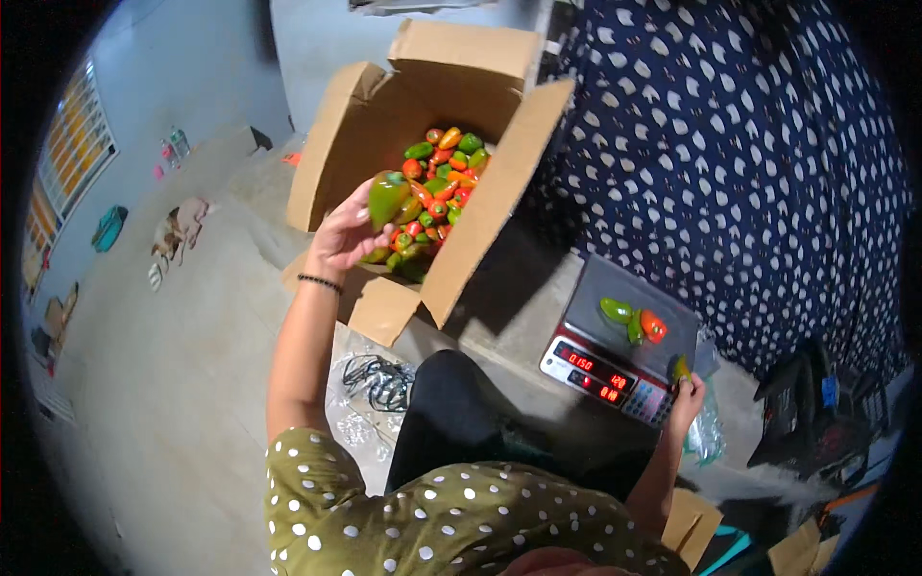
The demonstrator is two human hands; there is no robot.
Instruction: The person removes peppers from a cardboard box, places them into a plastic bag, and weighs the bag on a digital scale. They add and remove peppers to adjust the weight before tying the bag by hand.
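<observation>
My left hand (347,232) holds a large green pepper (387,200) over the near left side of an open cardboard box (475,263). Inside the box lies a heap of red, orange and green peppers (438,209). To the right stands a digital price scale (587,288) with a lit red display and a keypad. Two green peppers (616,309) and a red pepper (653,326) rest together on its grey platform. At the platform's near right corner, my right hand (684,409) grips a small green pepper (681,369) between the fingers.
A dark blue patterned cloth (706,158) hangs behind the scale. Clear plastic (706,425) lies by my right hand, and a black bag (807,410) sits farther right. Tangled black cable (380,381) is near my knee. An animal (189,219) lies on the floor at left.
</observation>
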